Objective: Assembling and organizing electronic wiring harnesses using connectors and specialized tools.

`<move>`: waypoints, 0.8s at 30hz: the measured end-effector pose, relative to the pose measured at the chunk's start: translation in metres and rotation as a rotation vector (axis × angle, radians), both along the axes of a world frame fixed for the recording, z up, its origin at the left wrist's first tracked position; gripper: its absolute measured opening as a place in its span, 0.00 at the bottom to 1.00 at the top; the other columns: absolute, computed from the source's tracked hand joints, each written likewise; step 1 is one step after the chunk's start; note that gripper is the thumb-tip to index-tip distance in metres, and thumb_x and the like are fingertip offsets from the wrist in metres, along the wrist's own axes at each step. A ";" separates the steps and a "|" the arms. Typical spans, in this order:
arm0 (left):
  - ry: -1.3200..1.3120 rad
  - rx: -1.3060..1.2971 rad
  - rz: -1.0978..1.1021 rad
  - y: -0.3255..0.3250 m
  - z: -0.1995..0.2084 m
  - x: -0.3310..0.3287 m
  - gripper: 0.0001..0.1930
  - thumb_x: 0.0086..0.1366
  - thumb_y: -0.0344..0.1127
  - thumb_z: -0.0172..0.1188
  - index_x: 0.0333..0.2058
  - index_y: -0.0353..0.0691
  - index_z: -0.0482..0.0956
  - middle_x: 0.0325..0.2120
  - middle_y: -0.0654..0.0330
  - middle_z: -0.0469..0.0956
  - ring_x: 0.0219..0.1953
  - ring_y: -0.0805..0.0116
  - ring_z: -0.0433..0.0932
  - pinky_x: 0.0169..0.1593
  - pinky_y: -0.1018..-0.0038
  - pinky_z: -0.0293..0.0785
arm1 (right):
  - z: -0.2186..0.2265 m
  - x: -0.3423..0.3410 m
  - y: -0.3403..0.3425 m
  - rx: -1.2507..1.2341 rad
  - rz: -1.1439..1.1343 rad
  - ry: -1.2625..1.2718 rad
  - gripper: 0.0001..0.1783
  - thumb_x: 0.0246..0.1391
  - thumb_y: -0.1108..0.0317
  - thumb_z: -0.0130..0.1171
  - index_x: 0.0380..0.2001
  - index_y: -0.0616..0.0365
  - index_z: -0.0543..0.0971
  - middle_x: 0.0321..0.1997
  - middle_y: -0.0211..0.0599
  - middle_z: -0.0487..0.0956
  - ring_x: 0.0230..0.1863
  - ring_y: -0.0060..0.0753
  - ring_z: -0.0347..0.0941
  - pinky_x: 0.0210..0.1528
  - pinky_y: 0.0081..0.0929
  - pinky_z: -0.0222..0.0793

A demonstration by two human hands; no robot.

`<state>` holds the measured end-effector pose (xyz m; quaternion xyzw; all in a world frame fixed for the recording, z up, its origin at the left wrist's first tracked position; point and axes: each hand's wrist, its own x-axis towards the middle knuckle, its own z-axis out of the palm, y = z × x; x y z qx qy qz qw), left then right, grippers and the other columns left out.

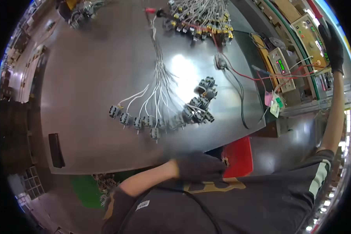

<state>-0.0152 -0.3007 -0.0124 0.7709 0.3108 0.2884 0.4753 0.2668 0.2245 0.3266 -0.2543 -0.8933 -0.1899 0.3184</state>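
Note:
My left hand, in a dark glove, is drawn in across my body just off the table's front edge. It is smeared by motion, and its fingers cannot be made out. My right hand, gloved too, reaches far out to the right beside a cream-coloured test instrument with green lit digits. Its fingers stretch upward, apart, with nothing visible in them. On the metal table lies a bundle of white wires, fanning out to several small grey-black motor-like parts, far from both hands.
A larger pile of wired parts lies at the back, near a red-and-black clip lead. A second meter, cables and a small grey switch are at the right. A red bin stands below the front edge; a black bar lies front left.

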 end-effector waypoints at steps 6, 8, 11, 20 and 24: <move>-0.205 -0.137 0.952 -0.044 0.111 -0.055 0.11 0.60 0.31 0.58 0.41 0.36 0.82 0.36 0.55 0.82 0.38 0.64 0.80 0.45 0.67 0.76 | -0.030 0.080 0.111 0.777 -0.141 -0.280 0.29 0.69 0.55 0.50 0.71 0.37 0.63 0.68 0.50 0.70 0.37 0.55 0.83 0.34 0.46 0.80; -0.021 -0.100 1.470 -0.064 0.122 -0.061 0.07 0.63 0.30 0.52 0.35 0.35 0.77 0.31 0.59 0.76 0.31 0.69 0.75 0.41 0.71 0.73 | -0.102 0.036 0.085 0.096 -0.548 -0.338 0.32 0.65 0.49 0.56 0.68 0.47 0.67 0.45 0.56 0.83 0.42 0.58 0.83 0.41 0.51 0.79; -0.042 -0.011 1.668 -0.096 0.125 -0.083 0.07 0.67 0.31 0.51 0.35 0.36 0.75 0.31 0.60 0.74 0.33 0.70 0.75 0.42 0.71 0.72 | -0.172 0.008 0.060 -0.009 -0.121 -0.137 0.31 0.58 0.43 0.62 0.57 0.51 0.76 0.48 0.58 0.82 0.49 0.63 0.79 0.50 0.53 0.74; 0.010 -0.135 1.536 0.028 0.145 -0.155 0.06 0.67 0.26 0.50 0.38 0.38 0.77 0.31 0.60 0.76 0.37 0.71 0.77 0.43 0.72 0.74 | -0.284 0.003 0.052 -0.926 -0.659 -0.157 0.40 0.60 0.34 0.50 0.65 0.52 0.72 0.58 0.61 0.77 0.61 0.65 0.73 0.62 0.52 0.69; -0.001 -0.029 1.448 0.140 0.150 -0.175 0.19 0.67 0.31 0.64 0.55 0.37 0.74 0.46 0.59 0.78 0.48 0.68 0.78 0.52 0.69 0.77 | -0.235 0.002 0.030 -0.773 -0.770 -0.398 0.34 0.54 0.57 0.62 0.64 0.53 0.71 0.58 0.59 0.77 0.58 0.60 0.76 0.58 0.50 0.73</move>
